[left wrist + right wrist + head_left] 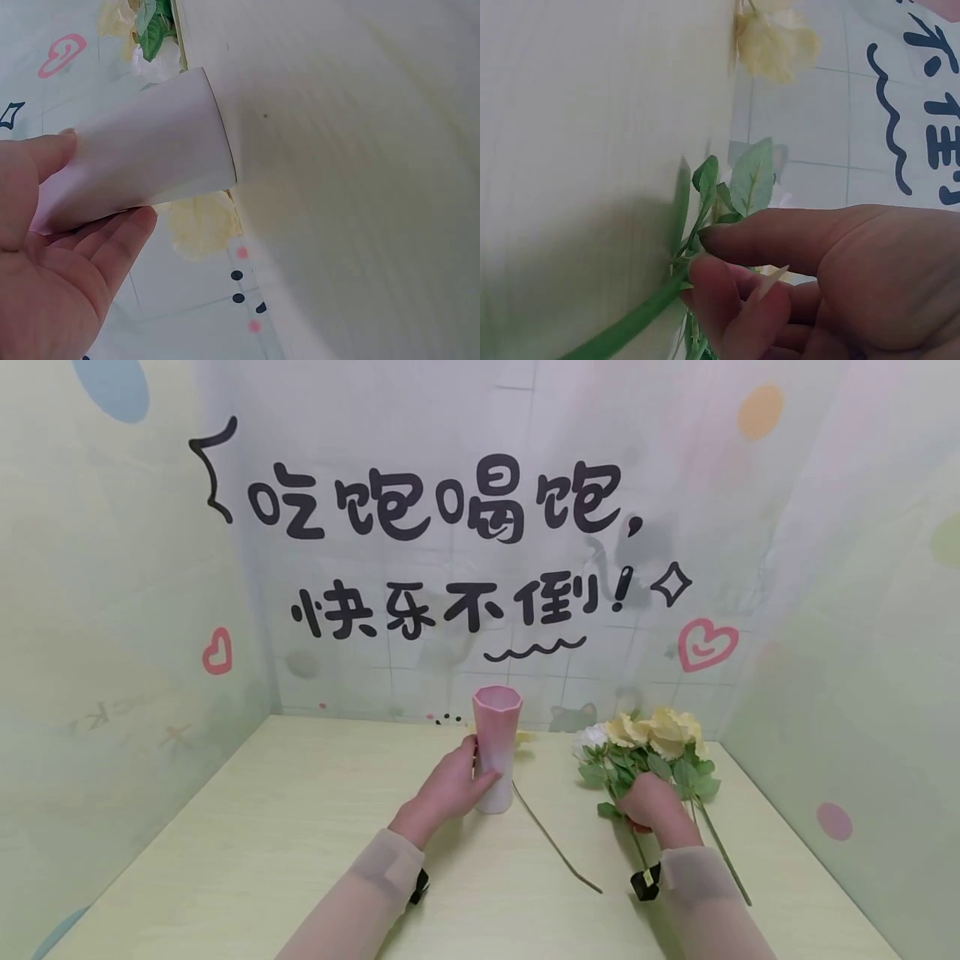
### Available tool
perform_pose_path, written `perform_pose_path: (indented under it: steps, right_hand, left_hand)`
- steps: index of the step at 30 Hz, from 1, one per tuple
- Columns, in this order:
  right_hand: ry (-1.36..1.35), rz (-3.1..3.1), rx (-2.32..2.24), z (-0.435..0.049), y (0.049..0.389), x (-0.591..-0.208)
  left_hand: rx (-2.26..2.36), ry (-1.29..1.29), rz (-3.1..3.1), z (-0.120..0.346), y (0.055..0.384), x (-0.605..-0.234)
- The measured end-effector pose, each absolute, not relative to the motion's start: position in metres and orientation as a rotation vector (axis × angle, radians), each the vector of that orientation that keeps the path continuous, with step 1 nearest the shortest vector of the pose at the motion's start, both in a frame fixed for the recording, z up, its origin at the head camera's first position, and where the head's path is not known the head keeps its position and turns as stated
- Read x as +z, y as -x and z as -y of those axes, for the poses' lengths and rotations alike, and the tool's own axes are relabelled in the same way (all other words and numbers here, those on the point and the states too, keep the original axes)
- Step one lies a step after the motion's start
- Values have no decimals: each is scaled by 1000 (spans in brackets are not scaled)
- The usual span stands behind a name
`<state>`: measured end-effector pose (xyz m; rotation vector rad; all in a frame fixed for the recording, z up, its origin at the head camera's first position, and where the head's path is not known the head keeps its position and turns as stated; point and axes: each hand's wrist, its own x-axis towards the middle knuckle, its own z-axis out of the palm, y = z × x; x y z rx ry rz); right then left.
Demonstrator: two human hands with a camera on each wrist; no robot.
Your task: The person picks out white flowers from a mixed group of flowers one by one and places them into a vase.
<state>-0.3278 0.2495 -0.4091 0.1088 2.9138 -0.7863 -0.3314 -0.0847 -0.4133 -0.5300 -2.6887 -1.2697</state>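
An octagonal-rimmed vase [497, 722], pink at the top and fading to white, stands upright on the table in the head view. My left hand [446, 785] grips it from the left, thumb on the near side and fingers round the far side. At the right, my right hand [654, 802] pinches a green stem [634, 321] between thumb and fingers, as the right wrist view shows. Above that hand lie yellow flowers [667, 732] with green leaves [592, 774] and a white flower [590, 739].
Behind the vase lies another yellow flower [776, 41], its bare stem [555, 843] reaching toward the front of the table [247, 835]. One more stem [727, 856] lies right of my right hand. Printed curtains [847, 693] enclose the table at the back and sides.
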Motion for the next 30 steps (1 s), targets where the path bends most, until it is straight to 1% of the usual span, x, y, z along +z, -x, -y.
perform_pose_path:
  steps: [15, 30]
  right_hand:
    - [-139, -2877, -823, -247, 328, -410]
    - [-95, -2925, -805, -245, 328, -408]
  left_hand:
    - [-1284, 534, 2678, 85, 330, -412]
    - [-1275, 532, 2679, 84, 331, -413]
